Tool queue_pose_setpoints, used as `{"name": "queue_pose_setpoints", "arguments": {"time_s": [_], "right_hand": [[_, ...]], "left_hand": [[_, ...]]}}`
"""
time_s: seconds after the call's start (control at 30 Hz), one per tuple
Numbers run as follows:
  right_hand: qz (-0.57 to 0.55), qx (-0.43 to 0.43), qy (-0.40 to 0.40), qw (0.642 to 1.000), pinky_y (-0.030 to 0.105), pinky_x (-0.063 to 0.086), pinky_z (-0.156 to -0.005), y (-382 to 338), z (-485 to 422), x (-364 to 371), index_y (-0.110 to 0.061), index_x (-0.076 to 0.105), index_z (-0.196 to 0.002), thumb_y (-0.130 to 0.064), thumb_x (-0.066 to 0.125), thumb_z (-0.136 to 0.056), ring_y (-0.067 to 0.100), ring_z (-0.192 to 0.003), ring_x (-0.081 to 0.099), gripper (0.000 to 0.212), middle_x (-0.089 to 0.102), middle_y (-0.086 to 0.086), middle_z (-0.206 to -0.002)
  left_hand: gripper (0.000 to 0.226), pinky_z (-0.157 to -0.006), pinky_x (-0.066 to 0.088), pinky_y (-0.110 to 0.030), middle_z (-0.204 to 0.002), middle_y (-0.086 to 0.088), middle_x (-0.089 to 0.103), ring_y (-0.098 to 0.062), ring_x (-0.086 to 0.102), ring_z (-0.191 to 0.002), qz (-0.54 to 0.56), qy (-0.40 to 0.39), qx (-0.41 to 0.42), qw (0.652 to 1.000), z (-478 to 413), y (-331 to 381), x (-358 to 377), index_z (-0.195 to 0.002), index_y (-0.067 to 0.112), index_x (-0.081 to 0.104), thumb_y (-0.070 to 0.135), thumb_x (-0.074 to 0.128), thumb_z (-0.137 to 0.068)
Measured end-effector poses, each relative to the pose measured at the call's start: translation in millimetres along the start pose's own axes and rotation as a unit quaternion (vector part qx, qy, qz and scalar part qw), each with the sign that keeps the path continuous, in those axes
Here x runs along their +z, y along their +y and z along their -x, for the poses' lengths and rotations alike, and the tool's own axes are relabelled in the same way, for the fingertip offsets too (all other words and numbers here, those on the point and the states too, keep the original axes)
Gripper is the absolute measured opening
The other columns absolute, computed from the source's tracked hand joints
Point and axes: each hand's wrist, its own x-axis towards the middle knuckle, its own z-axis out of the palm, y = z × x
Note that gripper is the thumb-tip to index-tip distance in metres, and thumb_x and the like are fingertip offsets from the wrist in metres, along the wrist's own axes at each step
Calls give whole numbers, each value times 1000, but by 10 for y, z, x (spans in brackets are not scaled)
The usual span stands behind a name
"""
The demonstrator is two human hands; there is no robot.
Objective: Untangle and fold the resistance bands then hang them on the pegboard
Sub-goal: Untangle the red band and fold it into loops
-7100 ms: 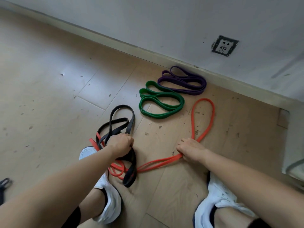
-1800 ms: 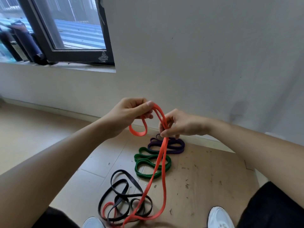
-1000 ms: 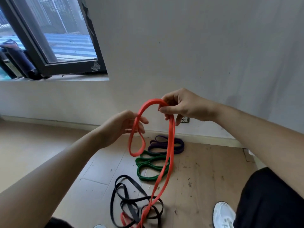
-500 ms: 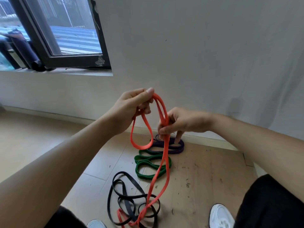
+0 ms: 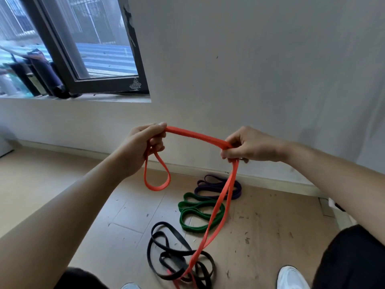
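- The orange-red flat rubber resistance band (image 5: 195,135) is held up in the air between both hands. Its doubled top stretch runs almost level from left to right, dipping slightly toward the right.
- The left hand (image 5: 141,149) has its fingers (image 5: 155,130) curled round one end, and a short loop hangs straight below them.
- The right hand (image 5: 252,146) has its fingers (image 5: 229,152) pinching the other end. Two strands drop from them, slanting down and leftward to the wooden floor (image 5: 270,226).
- Those strands end among the tangled black rubber band (image 5: 174,253), far below the fingers. Whether they thread through it or only lie on it cannot be told.
- Beyond the black band lie a folded green band (image 5: 193,227) and a folded purple band (image 5: 210,187) near the baseboard (image 5: 125,152), and the hanging strands cross in front of both.
- There is open air all round the fingers, with the grey wall (image 5: 250,69) behind them, a dark-framed window (image 5: 93,49) up to the left and a white shoe (image 5: 291,277) down to the right.
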Motion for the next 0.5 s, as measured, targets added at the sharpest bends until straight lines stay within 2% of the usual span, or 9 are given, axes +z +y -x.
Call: {"name": "queue_pose_setpoints", "arguments": {"time_s": [0.13, 0.2, 0.3, 0.37, 0.4, 0.5], "right_hand": [[-27, -47, 54, 997, 30, 51, -60, -157, 154, -250, -10, 77, -86, -20, 76, -87, 17, -66, 63, 10, 71, 10, -75], [-58, -72, 67, 993, 30, 54, -61, -227, 211, -307, -8, 76, -89, -22, 78, -84, 21, -70, 67, 15, 74, 10, -80], [-96, -79, 61, 990, 28, 56, -60, -259, 242, -303, -4, 73, -93, -26, 76, -81, 24, -75, 73, 25, 76, 12, -84], [-122, -73, 52, 989, 25, 55, -55, -240, 247, -274, -2, 71, -94, -20, 75, -83, 19, -72, 74, 21, 76, 12, -80], [-130, -70, 49, 988, 25, 54, -53, -224, 248, -254, -1, 72, -94, -17, 74, -85, 18, -69, 73, 19, 75, 11, -78], [-125, -63, 36, 990, 28, 54, -53, -179, 231, -179, -4, 74, -94, -17, 74, -87, 16, -65, 71, 15, 74, 12, -76]], "left_hand": [[36, -76, 45, -29, -61, 3, 46, -12, 47, -58, -56, -25, -42, 997, 23, -125, -115, -72, 21, 67, 56, 73, -76], [48, -76, 46, -27, -64, 4, 49, -13, 48, -61, -73, -56, -50, 994, 20, -185, -114, -73, 22, 67, 69, 78, -66], [57, -77, 46, -28, -67, 3, 55, -13, 51, -63, -86, -73, -44, 993, -2, -228, -69, -74, 22, 68, 76, 77, -61], [64, -81, 51, -31, -75, 1, 65, -14, 60, -69, -115, -89, -48, 988, -10, -249, -61, -85, 16, 72, 76, 74, -65], [63, -87, 53, -35, -80, 0, 69, -15, 65, -75, -136, -107, -58, 983, -1, -257, -52, -94, 12, 73, 71, 70, -73], [46, -101, 51, -43, -90, -3, 73, -22, 69, -90, -175, -162, -87, 967, 44, -274, 48, -110, 11, 72, 46, 53, -88]]}}
